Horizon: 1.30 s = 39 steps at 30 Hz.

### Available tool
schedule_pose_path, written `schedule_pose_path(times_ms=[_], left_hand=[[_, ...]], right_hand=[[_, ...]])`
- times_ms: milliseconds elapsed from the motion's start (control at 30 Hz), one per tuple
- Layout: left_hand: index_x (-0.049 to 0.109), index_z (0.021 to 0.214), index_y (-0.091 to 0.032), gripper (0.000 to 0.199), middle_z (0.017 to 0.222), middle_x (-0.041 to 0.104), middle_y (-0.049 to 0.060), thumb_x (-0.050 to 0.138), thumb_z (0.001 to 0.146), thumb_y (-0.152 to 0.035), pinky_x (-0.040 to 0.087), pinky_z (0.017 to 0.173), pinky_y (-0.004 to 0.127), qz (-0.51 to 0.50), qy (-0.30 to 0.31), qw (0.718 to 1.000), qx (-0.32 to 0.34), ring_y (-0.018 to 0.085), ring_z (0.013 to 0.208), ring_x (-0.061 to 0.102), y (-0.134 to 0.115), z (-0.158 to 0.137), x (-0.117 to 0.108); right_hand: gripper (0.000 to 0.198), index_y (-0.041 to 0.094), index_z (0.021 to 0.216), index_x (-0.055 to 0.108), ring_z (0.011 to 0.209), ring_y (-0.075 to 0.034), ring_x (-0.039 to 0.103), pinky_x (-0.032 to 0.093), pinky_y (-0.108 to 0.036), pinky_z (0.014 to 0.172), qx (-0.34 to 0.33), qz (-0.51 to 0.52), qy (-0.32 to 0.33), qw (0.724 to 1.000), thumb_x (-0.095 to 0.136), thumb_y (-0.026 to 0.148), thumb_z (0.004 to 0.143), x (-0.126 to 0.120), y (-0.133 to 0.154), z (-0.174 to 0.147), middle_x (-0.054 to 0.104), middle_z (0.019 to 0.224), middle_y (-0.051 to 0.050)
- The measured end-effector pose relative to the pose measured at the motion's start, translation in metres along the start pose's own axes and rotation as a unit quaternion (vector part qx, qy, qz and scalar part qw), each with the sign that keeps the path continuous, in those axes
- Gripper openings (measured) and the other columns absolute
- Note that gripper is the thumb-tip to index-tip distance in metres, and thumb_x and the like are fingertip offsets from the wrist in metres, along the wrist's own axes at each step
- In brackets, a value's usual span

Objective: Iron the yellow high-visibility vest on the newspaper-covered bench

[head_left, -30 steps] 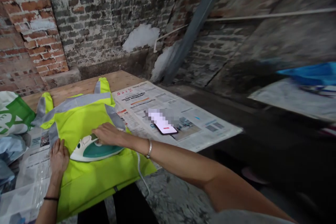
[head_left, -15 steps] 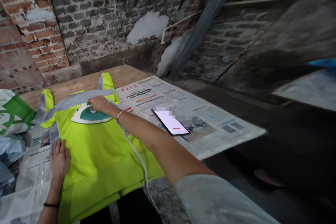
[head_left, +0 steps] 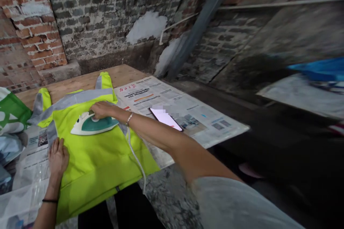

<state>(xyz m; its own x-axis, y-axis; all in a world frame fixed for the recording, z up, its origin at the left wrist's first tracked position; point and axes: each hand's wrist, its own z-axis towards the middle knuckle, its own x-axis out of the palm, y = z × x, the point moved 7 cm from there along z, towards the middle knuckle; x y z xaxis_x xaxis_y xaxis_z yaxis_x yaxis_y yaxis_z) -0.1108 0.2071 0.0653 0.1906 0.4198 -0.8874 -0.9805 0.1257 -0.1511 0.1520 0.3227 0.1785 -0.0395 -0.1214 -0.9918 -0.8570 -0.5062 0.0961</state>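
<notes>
A bright yellow high-visibility sweatshirt (head_left: 94,161) with grey reflective bands lies spread over the table's near left part, its hem hanging at the front edge. My right hand (head_left: 101,110) is wrapped round the handle of a white and green clothes iron (head_left: 94,125). The iron rests on the upper body of the sweatshirt, just below the grey chest band, its tip pointing left. From its heel a white cord (head_left: 137,161) runs down over the hem. My left hand (head_left: 58,157) lies flat with fingers stretched on the sweatshirt's left edge.
Newspaper under clear plastic (head_left: 215,128) covers much of the wooden table (head_left: 120,71). A lit phone (head_left: 166,118) lies right of the sweatshirt. Plastic bags (head_left: 13,114) crowd the left edge. Another surface with blue material (head_left: 319,69) stands at the right, and a brick wall (head_left: 94,18) behind.
The iron has slid a little over the sweatshirt toward the hem, away from the grey band, with my right hand on it. My left hand stays at the edge. The view has turned slightly right.
</notes>
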Motion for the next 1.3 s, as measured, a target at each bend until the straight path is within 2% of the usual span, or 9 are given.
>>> schedule_pose_path(times_ms=[167,300,433,700,833,933,1067,1167,1300], left_hand=[[0.060,0.138,-0.011,0.052,0.148,0.054,0.017,0.030,0.100,-0.029,0.038,0.116,0.049,0.003,-0.003,1.000,-0.004,0.031,0.138,0.049,0.001,0.001,-0.001],[0.060,0.137,-0.010,0.051,0.147,0.054,0.018,0.030,0.100,-0.028,0.039,0.115,0.049,0.007,-0.006,1.000,-0.004,0.031,0.136,0.051,0.001,0.000,0.000],[0.059,0.139,-0.009,0.051,0.148,0.054,0.018,0.031,0.100,-0.027,0.038,0.115,0.050,0.007,-0.010,1.000,-0.005,0.031,0.137,0.051,0.001,-0.002,0.001],[0.059,0.139,-0.010,0.049,0.149,0.053,0.017,0.033,0.100,-0.026,0.036,0.117,0.048,0.014,-0.002,1.000,0.004,0.029,0.139,0.049,0.002,-0.006,0.004],[0.059,0.140,-0.010,0.050,0.149,0.053,0.016,0.031,0.102,-0.028,0.037,0.117,0.047,0.015,-0.002,1.000,0.003,0.029,0.139,0.049,0.001,-0.006,0.003],[0.059,0.139,-0.010,0.051,0.149,0.053,0.016,0.029,0.102,-0.029,0.037,0.116,0.048,0.014,-0.002,1.000,0.002,0.030,0.138,0.050,-0.001,-0.005,0.001],[0.060,0.137,-0.008,0.052,0.148,0.054,0.018,0.029,0.101,-0.028,0.038,0.115,0.049,0.008,-0.003,1.000,0.004,0.031,0.137,0.050,-0.004,-0.002,-0.003],[0.060,0.138,-0.009,0.051,0.148,0.054,0.017,0.030,0.101,-0.028,0.038,0.116,0.047,0.007,0.003,1.000,0.000,0.030,0.138,0.050,-0.004,0.001,-0.005],[0.059,0.139,-0.007,0.054,0.149,0.052,0.019,0.027,0.102,-0.030,0.038,0.115,0.050,0.008,0.012,1.000,-0.007,0.033,0.137,0.050,-0.002,0.004,-0.006]], right_hand=[[0.024,0.026,0.110,0.077,0.101,-0.026,0.071,0.048,-0.027,0.076,-0.067,-0.001,0.031,0.997,0.071,0.032,0.087,0.014,0.046,-0.078,0.077,0.101,-0.007],[0.025,0.024,0.113,0.075,0.098,-0.028,0.072,0.049,-0.030,0.077,-0.036,-0.023,0.020,0.999,0.067,0.033,0.091,0.019,0.057,-0.106,0.077,0.100,-0.010],[0.034,0.022,0.123,0.070,0.102,-0.030,0.071,0.051,-0.032,0.081,0.011,-0.021,-0.006,1.000,0.066,0.035,0.092,0.021,0.049,-0.087,0.075,0.107,-0.012],[0.032,0.011,0.122,0.069,0.114,-0.033,0.064,0.051,-0.039,0.094,0.106,-0.009,-0.098,0.990,0.060,0.027,0.096,0.003,-0.007,0.024,0.070,0.113,-0.022],[0.037,0.012,0.129,0.063,0.111,-0.028,0.062,0.054,-0.046,0.095,0.127,-0.007,-0.114,0.985,0.063,0.036,0.100,-0.005,-0.023,0.055,0.063,0.125,-0.016],[0.039,0.017,0.132,0.060,0.110,-0.025,0.062,0.056,-0.047,0.093,0.126,-0.008,-0.114,0.985,0.064,0.040,0.101,-0.008,-0.022,0.059,0.059,0.131,-0.011],[0.038,0.016,0.129,0.062,0.110,-0.025,0.063,0.055,-0.046,0.094,0.131,-0.011,-0.105,0.986,0.065,0.040,0.100,-0.012,-0.015,0.047,0.061,0.128,-0.011],[0.034,0.013,0.118,0.070,0.110,-0.028,0.065,0.053,-0.038,0.093,0.128,-0.009,-0.088,0.988,0.072,0.035,0.092,-0.010,-0.004,0.027,0.069,0.117,-0.015],[0.030,0.013,0.113,0.074,0.108,-0.031,0.068,0.053,-0.033,0.085,0.059,0.002,-0.053,0.997,0.068,0.030,0.089,0.003,0.024,-0.018,0.073,0.108,-0.018]])
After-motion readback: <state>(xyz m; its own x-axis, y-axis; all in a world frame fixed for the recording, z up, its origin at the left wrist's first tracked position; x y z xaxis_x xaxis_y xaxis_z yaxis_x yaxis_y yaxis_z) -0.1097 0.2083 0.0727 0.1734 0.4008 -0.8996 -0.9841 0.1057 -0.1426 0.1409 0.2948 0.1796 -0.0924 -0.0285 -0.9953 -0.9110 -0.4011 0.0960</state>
